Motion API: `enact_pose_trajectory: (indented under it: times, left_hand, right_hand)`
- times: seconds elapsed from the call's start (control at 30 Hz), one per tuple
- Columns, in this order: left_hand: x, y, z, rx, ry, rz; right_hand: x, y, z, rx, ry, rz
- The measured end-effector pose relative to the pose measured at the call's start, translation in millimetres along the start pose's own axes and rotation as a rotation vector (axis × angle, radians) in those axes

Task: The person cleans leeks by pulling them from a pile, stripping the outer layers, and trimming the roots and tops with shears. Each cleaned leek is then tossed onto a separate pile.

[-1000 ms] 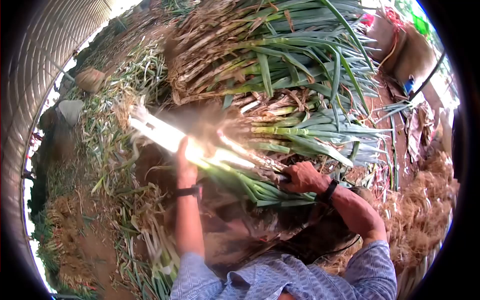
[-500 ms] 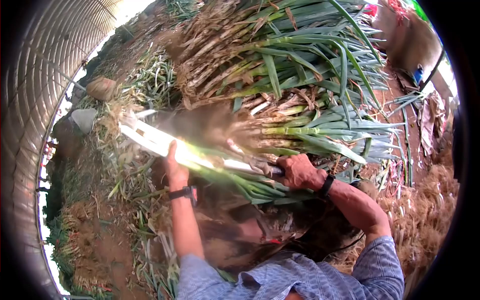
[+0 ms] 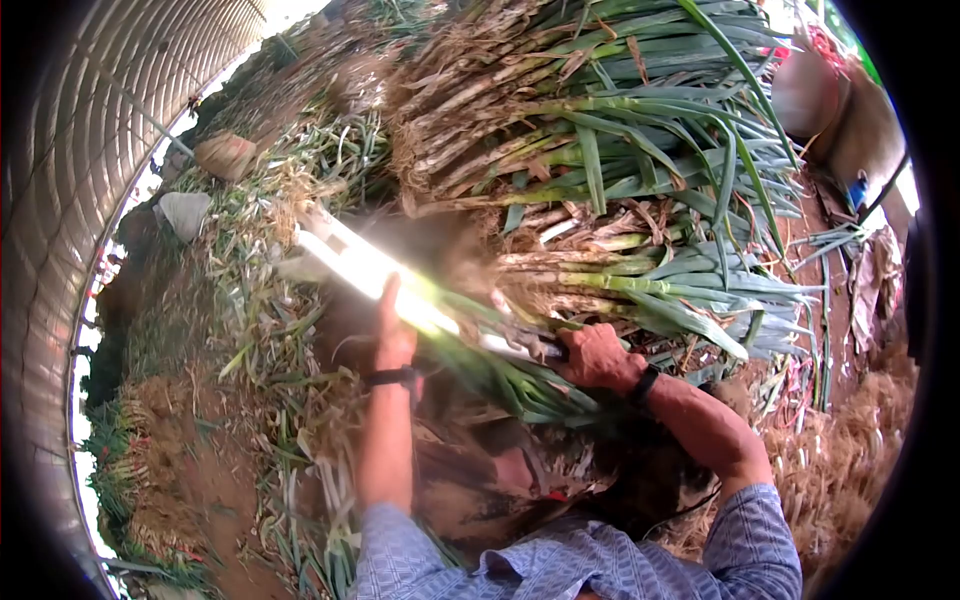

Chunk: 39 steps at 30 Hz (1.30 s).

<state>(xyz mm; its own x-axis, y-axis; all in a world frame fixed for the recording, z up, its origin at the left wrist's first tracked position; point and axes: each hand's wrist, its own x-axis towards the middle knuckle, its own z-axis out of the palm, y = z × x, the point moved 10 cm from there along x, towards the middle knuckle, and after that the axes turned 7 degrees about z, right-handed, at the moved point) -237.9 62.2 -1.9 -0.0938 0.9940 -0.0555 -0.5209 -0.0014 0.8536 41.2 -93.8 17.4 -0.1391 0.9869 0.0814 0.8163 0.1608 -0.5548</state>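
Observation:
My left hand (image 3: 395, 325) is closed around a few green onions (image 3: 352, 262), their white shafts pointing up and left, roots at the far end. Their green leaves (image 3: 545, 393) trail down to the right, below my right hand (image 3: 600, 356). That hand is wrapped round the dark handle of a slim tool (image 3: 545, 349), which has a pale metal tube aimed left along the onions. The tool's exact kind is hard to make out. A blur hangs over the middle of the bunch. Just beyond my hands lie unpeeled green onions (image 3: 590, 275) with brown outer leaves.
A large heap of green onions (image 3: 560, 130) fills the far side. Peeled-off leaves (image 3: 260, 320) litter the ground to the left. A row of rooty bundles (image 3: 835, 460) stands at the right. A brownish lump (image 3: 225, 157) and a pale one (image 3: 185, 214) sit near the ribbed wall (image 3: 60, 250).
The view has shifted, so the surroundings appear farther right. My left hand and the onions have moved slightly right, closer to my right hand, and the bunch slants more steeply. Both grips stay the same.

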Motion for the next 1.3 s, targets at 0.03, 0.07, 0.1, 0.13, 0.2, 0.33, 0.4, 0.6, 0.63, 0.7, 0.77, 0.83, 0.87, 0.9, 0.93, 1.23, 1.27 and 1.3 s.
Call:
enact_pose_trajectory:
  times: [0.03, 0.07, 0.1, 0.13, 0.2, 0.33, 0.4, 0.6, 0.63, 0.7, 0.77, 0.83, 0.87, 0.9, 0.93, 1.23, 1.27, 1.3]
  left_hand:
    - [1, 0, -1, 0.007, -0.005, 0.001]
    - [1, -1, -2, 0.013, -0.009, 0.001]
    - [-1, -1, 0, 0.02, -0.014, -0.001]
    - [-3, 1, 1, 0.008, -0.011, 0.011]
    - [-7, 1, 2, 0.012, -0.004, -0.007]
    - [-14, 6, 2, 0.054, 0.112, 0.003]
    - [-13, 3, -3, 0.067, 0.141, 0.01]
    - [-1, -9, -7, 0.029, 0.062, 0.02]
    - [-3, -9, -3, 0.031, 0.05, 0.023]
    - [-6, -14, 2, 0.028, 0.034, 0.003]
    - [-7, -25, 6, 0.017, 0.023, -0.045]
    - [-19, -18, 27, 0.077, -0.034, -0.052]
    - [-23, -18, 36, 0.077, -0.071, -0.058]
    - [-26, -19, 43, 0.077, -0.109, -0.065]
    - [-26, -25, 44, 0.075, -0.109, -0.091]
    - [-30, -25, 57, 0.159, -0.184, -0.13]
    - [-30, -24, 57, 0.142, -0.163, -0.123]
    - [-31, -22, 58, 0.125, -0.14, -0.116]
  right_hand:
    - [1, -6, 0, 0.004, -0.015, -0.03]
    - [3, -4, 5, 0.028, -0.049, -0.02]
    - [4, -1, 6, 0.035, -0.031, -0.006]
    - [6, 2, 8, 0.043, -0.013, 0.009]
    - [6, -3, -2, 0.127, 0.043, -0.016]
    - [2, 1, 16, 0.007, -0.09, 0.014]
    - [2, 6, 19, 0.002, -0.1, 0.051]
    - [6, 20, 24, 0.005, -0.097, 0.139]
    - [8, 23, 25, 0.024, -0.103, 0.165]
    - [14, 24, 24, 0.065, -0.114, 0.213]
    - [16, 21, 18, 0.187, -0.127, 0.25]
    - [22, 17, 9, 0.338, -0.164, 0.3]
    - [22, 13, 0, 0.327, -0.125, 0.294]
    - [22, 20, 4, 0.376, -0.116, 0.315]
    - [23, 29, 12, 0.428, -0.102, 0.336]
    - [17, 25, 10, 0.234, -0.125, 0.2]
    - [14, 27, 14, 0.193, -0.146, 0.211]
    - [13, 23, 9, 0.129, -0.161, 0.2]
